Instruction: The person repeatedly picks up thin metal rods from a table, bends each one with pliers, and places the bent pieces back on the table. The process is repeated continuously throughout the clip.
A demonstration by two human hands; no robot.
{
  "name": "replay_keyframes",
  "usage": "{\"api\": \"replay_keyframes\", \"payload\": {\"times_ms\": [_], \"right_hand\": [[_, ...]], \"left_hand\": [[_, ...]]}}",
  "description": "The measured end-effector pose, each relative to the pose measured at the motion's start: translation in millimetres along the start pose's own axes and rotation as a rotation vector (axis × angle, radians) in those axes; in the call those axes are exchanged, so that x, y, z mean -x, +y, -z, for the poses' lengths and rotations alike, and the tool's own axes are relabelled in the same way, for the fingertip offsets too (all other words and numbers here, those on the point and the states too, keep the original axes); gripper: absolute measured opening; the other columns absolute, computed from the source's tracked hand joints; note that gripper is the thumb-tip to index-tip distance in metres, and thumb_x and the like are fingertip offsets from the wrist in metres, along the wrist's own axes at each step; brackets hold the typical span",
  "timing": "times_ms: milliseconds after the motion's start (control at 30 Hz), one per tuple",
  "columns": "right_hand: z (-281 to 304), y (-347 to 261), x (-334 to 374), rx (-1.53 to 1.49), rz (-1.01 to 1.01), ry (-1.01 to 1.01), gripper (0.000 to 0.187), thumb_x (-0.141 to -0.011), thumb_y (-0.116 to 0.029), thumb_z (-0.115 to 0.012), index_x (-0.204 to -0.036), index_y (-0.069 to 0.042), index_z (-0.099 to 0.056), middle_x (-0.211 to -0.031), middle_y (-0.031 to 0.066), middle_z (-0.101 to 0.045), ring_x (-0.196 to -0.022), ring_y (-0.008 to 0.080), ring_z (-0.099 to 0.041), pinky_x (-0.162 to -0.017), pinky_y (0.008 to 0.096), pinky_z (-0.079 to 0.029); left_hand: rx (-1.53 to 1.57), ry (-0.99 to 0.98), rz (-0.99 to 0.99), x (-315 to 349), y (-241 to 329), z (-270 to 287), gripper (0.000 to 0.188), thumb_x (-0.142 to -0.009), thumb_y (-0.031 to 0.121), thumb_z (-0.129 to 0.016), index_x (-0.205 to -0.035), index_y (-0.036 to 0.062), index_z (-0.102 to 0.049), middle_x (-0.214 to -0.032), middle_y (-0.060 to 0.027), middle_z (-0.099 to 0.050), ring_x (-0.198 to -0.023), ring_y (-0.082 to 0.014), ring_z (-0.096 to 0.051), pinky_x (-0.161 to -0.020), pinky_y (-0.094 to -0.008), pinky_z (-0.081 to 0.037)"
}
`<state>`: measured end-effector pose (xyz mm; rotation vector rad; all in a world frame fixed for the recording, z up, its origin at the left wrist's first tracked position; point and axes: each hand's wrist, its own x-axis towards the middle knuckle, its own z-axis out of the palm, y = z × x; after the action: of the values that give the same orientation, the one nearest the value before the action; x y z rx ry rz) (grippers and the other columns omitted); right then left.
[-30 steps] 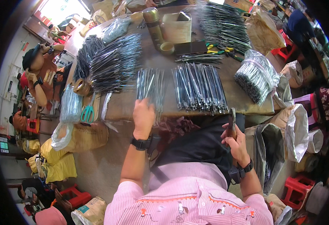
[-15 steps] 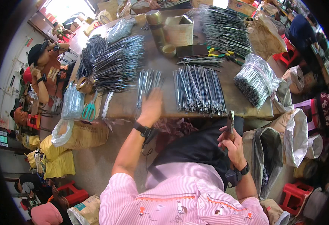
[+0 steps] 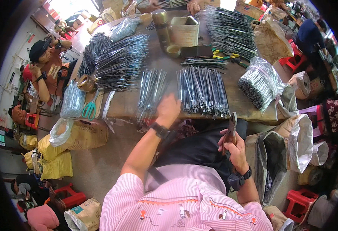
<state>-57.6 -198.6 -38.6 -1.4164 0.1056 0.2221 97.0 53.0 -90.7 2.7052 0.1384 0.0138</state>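
Note:
My left hand [image 3: 169, 107] is at the table's near edge, between two rows of thin dark metal strips. It is nearest the smaller row [image 3: 152, 90] on the left; the fuller row [image 3: 202, 90] lies to its right. Motion blurs the fingers, so I cannot make out whether they grip a strip. Over my lap, my right hand [image 3: 236, 151] is closed round a pair of pliers [image 3: 230, 133] with brownish handles, jaws pointing up. Its thumb lies against the handles.
Larger heaps of strips [image 3: 121, 63] cover the table's left and far right [image 3: 230, 32]. A plastic-wrapped bundle [image 3: 259, 84] sits at the right edge. Teal scissors [image 3: 89, 110], a thermos [image 3: 161, 29], a cup [image 3: 173, 51] and yellow-handled pliers [image 3: 219, 54] lie about. Open sacks [image 3: 271, 165] stand at my right.
My left hand has moved right and slightly nearer me, from over the smaller row to the gap beside the fuller one. The right hand keeps the pliers, shifted slightly left.

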Motion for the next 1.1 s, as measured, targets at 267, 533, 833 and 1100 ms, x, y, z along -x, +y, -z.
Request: {"api": "replay_keyframes", "payload": {"times_ms": [267,533,833,1100], "right_hand": [[34,1,19,-0.141,-0.079,0.193,0.031,-0.077,-0.005,-0.048,-0.107,0.001,-0.054,-0.08,0.0091,-0.061,-0.065,0.0162,-0.059,-0.061,0.0283,-0.048],[102,15,16,-0.407,0.164,0.383,0.025,-0.087,-0.018,-0.052,-0.105,-0.001,-0.055,-0.096,0.0098,-0.061,-0.08,0.0185,-0.059,-0.07,0.0309,-0.048],[159,13,-22,-0.498,0.111,0.546,0.022,-0.08,-0.007,-0.05,-0.1,0.0,-0.056,-0.086,0.0138,-0.062,-0.075,0.0229,-0.061,-0.067,0.0351,-0.051],[158,16,-70,-0.329,0.013,0.623,0.015,-0.091,-0.017,-0.063,-0.087,-0.002,-0.06,-0.075,0.0071,-0.064,-0.061,0.0159,-0.06,-0.057,0.0303,-0.051]], "left_hand": [[-0.093,0.124,-0.123,-1,-16,1,0.029,-0.084,0.03,-0.066,-0.099,0.0055,-0.063,-0.093,-0.0196,-0.066,-0.088,-0.0382,-0.066,-0.077,-0.0448,-0.055],[0.478,-0.242,0.037,-18,-26,5,0.014,-0.08,0.008,-0.061,-0.088,-0.0024,-0.062,-0.085,-0.0173,-0.066,-0.073,-0.0319,-0.067,-0.066,-0.0359,-0.055],[1.444,-0.428,0.338,17,-19,49,0.023,-0.089,0.004,-0.058,-0.112,0.0039,-0.06,-0.089,-0.0033,-0.064,-0.071,-0.0175,-0.066,-0.051,-0.019,-0.046],[1.482,-0.54,0.198,35,20,62,0.025,-0.087,0.004,-0.06,-0.112,0.0009,-0.061,-0.087,-0.0045,-0.066,-0.066,-0.0158,-0.064,-0.051,-0.0181,-0.047]]}}
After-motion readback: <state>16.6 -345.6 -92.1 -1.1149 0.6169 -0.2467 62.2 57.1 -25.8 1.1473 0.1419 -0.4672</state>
